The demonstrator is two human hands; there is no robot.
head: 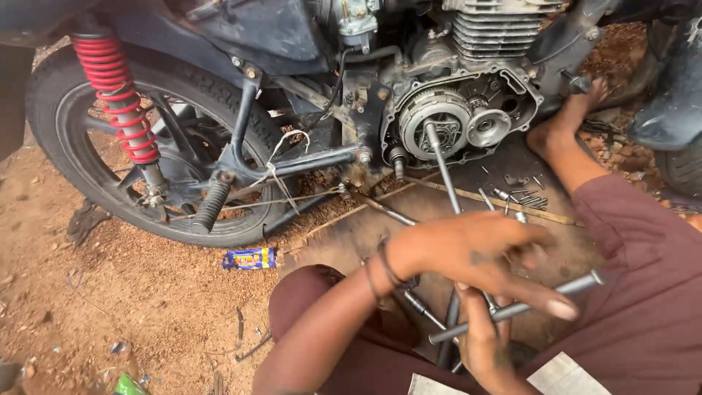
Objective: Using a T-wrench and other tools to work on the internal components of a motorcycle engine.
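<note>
Both hands, left (475,252) above and right (486,344) below, are closed around the T-wrench (512,311), a stiff, heavy, likely greasy steel tool best gripped at its crossbar, its shaft reaching ahead into the clutch (435,124).

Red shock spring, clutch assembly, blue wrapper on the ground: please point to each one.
Red shock spring (117,99), head view, middle coils.
Clutch assembly (431,124), head view, round outer plate.
Blue wrapper (250,258), head view, centre.
</note>
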